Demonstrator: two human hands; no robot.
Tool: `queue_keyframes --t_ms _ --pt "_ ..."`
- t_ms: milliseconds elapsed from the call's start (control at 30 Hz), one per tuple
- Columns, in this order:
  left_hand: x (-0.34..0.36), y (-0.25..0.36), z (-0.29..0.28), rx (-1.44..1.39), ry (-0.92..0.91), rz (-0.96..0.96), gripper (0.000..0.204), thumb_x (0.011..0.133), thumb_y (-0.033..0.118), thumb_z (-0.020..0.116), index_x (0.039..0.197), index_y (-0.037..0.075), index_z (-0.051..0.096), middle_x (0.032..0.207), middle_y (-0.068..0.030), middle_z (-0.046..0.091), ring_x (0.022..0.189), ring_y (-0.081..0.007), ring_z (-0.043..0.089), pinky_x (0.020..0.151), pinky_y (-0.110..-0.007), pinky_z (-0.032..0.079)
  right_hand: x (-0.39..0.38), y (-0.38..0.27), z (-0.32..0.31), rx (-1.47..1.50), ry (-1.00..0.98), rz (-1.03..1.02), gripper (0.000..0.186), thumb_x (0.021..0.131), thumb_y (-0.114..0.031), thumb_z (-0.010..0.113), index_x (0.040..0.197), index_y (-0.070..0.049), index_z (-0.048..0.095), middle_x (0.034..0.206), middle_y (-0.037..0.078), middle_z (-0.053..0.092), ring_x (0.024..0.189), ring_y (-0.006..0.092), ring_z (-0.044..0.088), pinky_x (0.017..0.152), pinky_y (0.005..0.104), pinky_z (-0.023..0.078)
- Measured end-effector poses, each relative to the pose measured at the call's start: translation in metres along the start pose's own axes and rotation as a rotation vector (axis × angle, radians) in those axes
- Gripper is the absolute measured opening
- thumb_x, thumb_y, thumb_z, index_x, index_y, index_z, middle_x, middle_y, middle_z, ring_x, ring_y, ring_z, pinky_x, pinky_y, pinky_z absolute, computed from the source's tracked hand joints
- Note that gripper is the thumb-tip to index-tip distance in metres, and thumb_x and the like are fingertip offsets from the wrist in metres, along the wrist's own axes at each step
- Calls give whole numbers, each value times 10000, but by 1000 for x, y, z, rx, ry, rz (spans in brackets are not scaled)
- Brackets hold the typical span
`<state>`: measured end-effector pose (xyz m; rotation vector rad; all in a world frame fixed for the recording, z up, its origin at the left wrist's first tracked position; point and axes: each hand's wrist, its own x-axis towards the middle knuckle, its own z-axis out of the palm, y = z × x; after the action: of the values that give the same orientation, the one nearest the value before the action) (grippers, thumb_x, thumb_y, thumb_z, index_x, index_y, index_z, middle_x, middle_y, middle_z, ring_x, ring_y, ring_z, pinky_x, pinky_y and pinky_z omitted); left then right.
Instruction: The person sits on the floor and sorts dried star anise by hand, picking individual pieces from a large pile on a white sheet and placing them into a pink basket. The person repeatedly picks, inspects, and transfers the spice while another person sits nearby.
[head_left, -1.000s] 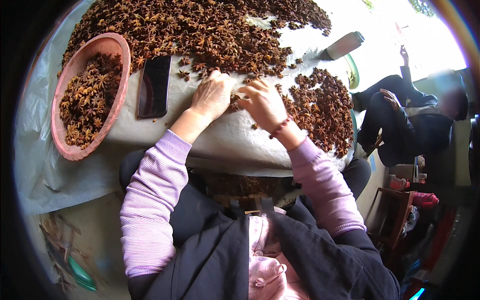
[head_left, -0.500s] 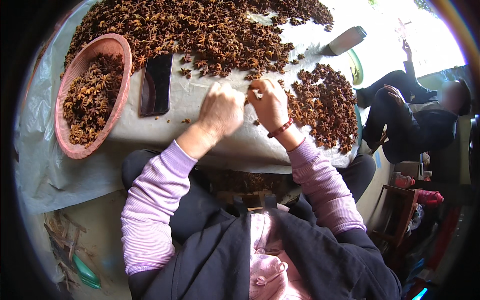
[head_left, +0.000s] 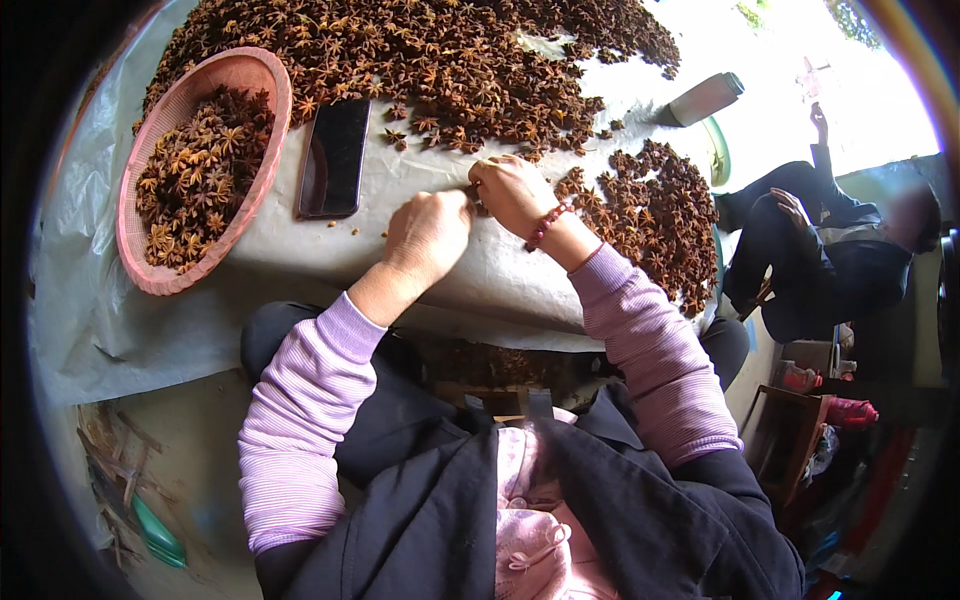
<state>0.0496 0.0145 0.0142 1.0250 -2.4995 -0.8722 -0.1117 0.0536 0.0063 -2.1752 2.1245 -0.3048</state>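
My left hand (head_left: 428, 236) is closed in a fist above the near part of the sheet-covered table (head_left: 400, 175). What its fingers hold, if anything, is hidden. Right beside it, my right hand (head_left: 517, 200) pinches a small dark brown piece that looks like star anise (head_left: 473, 190); a beaded bracelet (head_left: 549, 226) circles that wrist. The two hands meet at the fingertips. Beyond them spreads a large heap of star anise (head_left: 400, 60), and a smaller heap of star anise (head_left: 660, 215) lies to the right of my right hand.
A pink plastic basket (head_left: 128, 225) of star anise tilts at the left, next to a dark phone (head_left: 334, 160). At the far right stands a grey-white cup or bottle (head_left: 706, 98), near a green-rimmed container (head_left: 717, 150). Another person (head_left: 840, 235) sits beyond the table's right end.
Both hands have moved left over the table and come closer together, fingertips now meeting. The view has shifted a little, so the basket, phone and heaps appear slightly further right.
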Motion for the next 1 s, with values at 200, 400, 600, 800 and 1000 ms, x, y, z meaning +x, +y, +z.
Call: queue_keyframes --t_ms 200,400,600,800,1000 --pt "18 -16 16 -379 -34 72 167 900 64 512 973 33 658 822 -170 681 729 -309 678 644 -365 517 -26 -18 -12 428 206 113 99 846 -90 606 924 -45 565 772 143 650 756 329 646 666 405 506" --pt "19 -2 36 266 176 395 137 847 66 571 979 73 606 785 -144 659 714 -286 688 624 -348 570 -56 -19 -35 673 100 214 214 830 -68 679 1000 -16 559 837 96 686 768 148 676 671 304 528" --pt "74 -14 13 313 244 337 115 862 138 601 955 89 646 897 -91 626 830 -273 634 687 -366 542 -111 -20 -36 710 -324 38 156 867 -145 657 989 -47 654 793 62 698 703 136 653 654 286 515" --pt "91 -25 24 287 296 360 63 857 140 612 858 83 639 888 -77 606 888 -265 615 727 -388 521 -98 -35 -31 605 -1 103 131 843 -153 638 931 -61 669 828 137 677 730 292 668 678 365 524" --pt "69 -12 15 -924 -19 -39 148 942 159 581 889 32 635 762 12 621 662 -66 586 610 -224 496 -53 -13 -16 682 472 262 422 802 -120 714 1187 -38 562 1002 153 590 677 185 632 639 313 517"
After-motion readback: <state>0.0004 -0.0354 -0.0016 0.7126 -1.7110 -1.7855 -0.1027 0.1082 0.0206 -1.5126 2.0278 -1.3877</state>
